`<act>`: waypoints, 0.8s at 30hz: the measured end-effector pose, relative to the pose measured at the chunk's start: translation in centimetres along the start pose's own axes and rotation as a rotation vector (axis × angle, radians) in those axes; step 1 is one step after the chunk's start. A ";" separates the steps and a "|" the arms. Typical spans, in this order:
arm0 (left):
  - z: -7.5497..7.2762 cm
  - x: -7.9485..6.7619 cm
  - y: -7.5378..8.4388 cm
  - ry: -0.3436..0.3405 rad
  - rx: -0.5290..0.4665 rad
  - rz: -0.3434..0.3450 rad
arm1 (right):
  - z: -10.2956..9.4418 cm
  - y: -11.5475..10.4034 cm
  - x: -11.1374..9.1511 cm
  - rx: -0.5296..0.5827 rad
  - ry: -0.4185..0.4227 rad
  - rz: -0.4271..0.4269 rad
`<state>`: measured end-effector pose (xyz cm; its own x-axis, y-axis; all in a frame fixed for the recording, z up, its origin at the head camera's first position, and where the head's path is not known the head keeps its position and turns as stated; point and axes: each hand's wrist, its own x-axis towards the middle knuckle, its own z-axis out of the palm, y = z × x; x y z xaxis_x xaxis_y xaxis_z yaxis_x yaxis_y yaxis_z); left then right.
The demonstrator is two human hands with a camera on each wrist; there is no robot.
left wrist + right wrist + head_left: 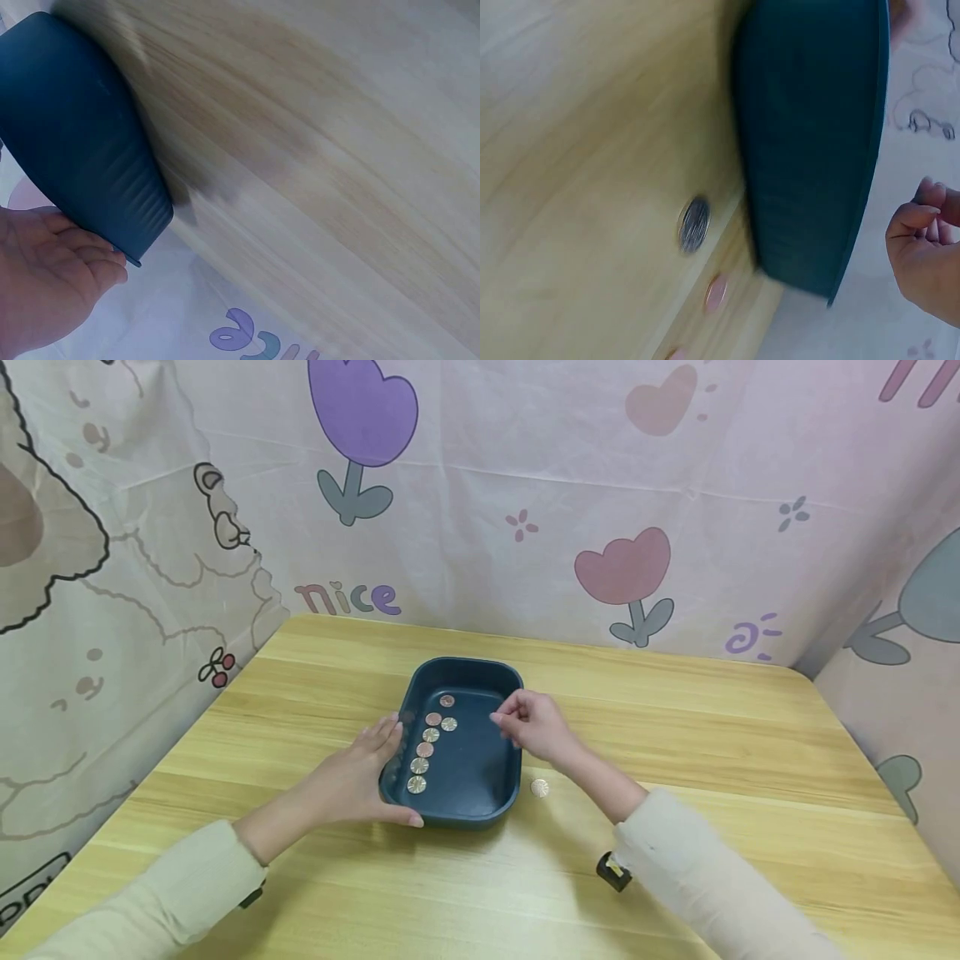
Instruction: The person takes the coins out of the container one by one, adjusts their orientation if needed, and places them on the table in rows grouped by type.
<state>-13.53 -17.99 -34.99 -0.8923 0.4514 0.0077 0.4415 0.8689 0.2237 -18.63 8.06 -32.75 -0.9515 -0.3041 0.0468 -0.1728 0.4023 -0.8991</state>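
Note:
A dark blue rectangular tray stands on the table, with several gold and copper-coloured coins lying along the left of its floor. My left hand holds the tray's left side, fingers at the rim and thumb at the front corner. In the left wrist view its fingers bend at the tray edge. Over the tray's right rim, my right hand has thumb and forefinger pinched together. A thin grey edge, like a coin, shows at those fingertips in the right wrist view; most of it is hidden.
A loose coin lies on the wooden table right of the tray. The right wrist view shows a pinkish coin there too, near the tray wall. A patterned cloth hangs behind the table.

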 end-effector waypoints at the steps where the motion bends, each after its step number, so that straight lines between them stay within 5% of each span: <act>1: 0.0 0.0 0.0 0.000 0.001 0.000 | 0.5 -0.2 0.2 -0.013 -0.015 -0.018; 13: -0.2 0.2 0.0 -0.010 0.009 0.018 | 7.2 -0.5 1.6 -0.139 -0.257 -0.142; 19: -0.4 0.0 0.1 -0.010 0.007 0.014 | 8.9 -0.2 2.1 -0.316 -0.414 -0.141; 24: -0.5 -0.1 0.2 -0.011 0.003 0.013 | 9.6 0.4 2.4 -0.447 -0.447 -0.166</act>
<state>-13.40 -17.92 -34.50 -0.8853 0.4650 -0.0003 0.4535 0.8636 0.2204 -18.55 -0.78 -37.20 -0.7221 -0.6841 -0.1032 -0.4892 0.6103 -0.6231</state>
